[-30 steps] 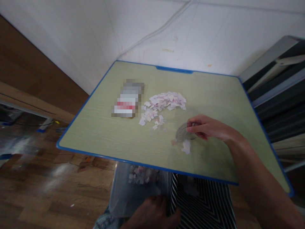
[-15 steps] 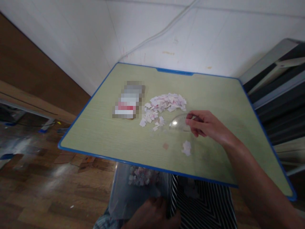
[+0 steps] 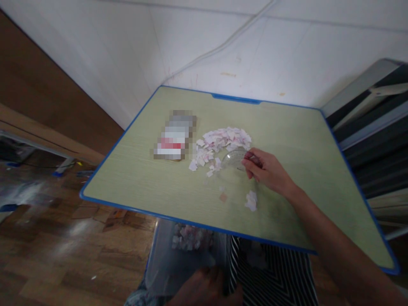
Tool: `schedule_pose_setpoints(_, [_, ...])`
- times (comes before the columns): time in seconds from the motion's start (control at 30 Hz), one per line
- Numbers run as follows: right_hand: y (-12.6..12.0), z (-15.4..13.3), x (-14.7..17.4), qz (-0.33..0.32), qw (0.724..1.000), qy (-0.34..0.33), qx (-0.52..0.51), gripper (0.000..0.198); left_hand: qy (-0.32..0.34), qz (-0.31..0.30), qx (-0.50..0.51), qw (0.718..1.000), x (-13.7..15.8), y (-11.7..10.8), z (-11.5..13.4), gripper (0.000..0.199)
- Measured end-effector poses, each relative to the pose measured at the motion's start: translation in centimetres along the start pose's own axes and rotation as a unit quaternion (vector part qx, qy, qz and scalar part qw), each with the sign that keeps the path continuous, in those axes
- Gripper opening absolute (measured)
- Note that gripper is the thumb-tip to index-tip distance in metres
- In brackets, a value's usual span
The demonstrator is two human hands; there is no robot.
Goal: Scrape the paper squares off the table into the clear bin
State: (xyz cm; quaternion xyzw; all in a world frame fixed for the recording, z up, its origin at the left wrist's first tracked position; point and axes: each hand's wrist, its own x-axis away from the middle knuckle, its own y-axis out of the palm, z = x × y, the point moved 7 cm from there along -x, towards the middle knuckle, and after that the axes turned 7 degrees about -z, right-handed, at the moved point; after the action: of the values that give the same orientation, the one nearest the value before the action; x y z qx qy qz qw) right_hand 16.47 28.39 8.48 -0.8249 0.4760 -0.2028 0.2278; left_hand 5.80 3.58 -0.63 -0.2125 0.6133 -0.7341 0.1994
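Hands apart, right over green tabletop; white wall behind; wooden floor

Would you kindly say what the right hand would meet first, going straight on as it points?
Most likely the pile of paper scraps, just past the clear protractor the right hand holds, though height above the table is hard to judge.

- A right hand carries a clear protractor away from the small white paper clump, up toward the larger heap of torn paper scraps.
- The protractor's curved edge now overlaps the heap's near side in view; contact cannot be told.
- A tan scrap, beside the protractor a second ago, lies apart from it, farther left of the clump.
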Motion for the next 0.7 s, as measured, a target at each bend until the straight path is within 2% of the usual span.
schedule_pose_setpoints(0.1, [1.1,0.0,0.0,-0.087,0.996,-0.005,-0.007,0.017,-0.012,0.049,0.042,0.998,0.0,-0.8,-0.3,0.035])
schedule_pose_setpoints(0.13, [1.2,-0.1,0.1,-0.094,0.995,-0.010,-0.015,0.018,-0.014,0.054,0.047,0.997,0.0,-0.9,-0.3,0.036])
schedule_pose_setpoints(0.27, [0.0,-0.1,0.2,-0.031,0.999,-0.016,-0.016,0.018,-0.003,0.051,0.048,0.998,0.0,-1.3,-0.3,0.035])
schedule_pose_setpoints(0.33, [-0.1,0.1,0.2,-0.025,1.000,-0.006,-0.002,0.017,-0.005,0.044,0.047,0.998,0.0,-1.3,-0.3,0.037])
schedule_pose_setpoints(0.47, [0.5,-0.1,0.2,-0.048,0.999,-0.002,0.022,0.017,-0.008,0.044,0.048,0.998,0.0,-1.2,-0.3,0.040])
schedule_pose_setpoints(0.57, [1.3,-0.7,0.5,-0.097,0.995,-0.001,0.029,0.017,-0.004,0.042,0.044,0.998,0.0,-1.1,-0.3,0.039])
schedule_pose_setpoints(0.7, [1.9,-1.6,0.9,-0.118,0.992,-0.029,0.016,0.020,-0.001,0.046,0.035,0.998,-0.1,-1.4,-0.4,0.035])
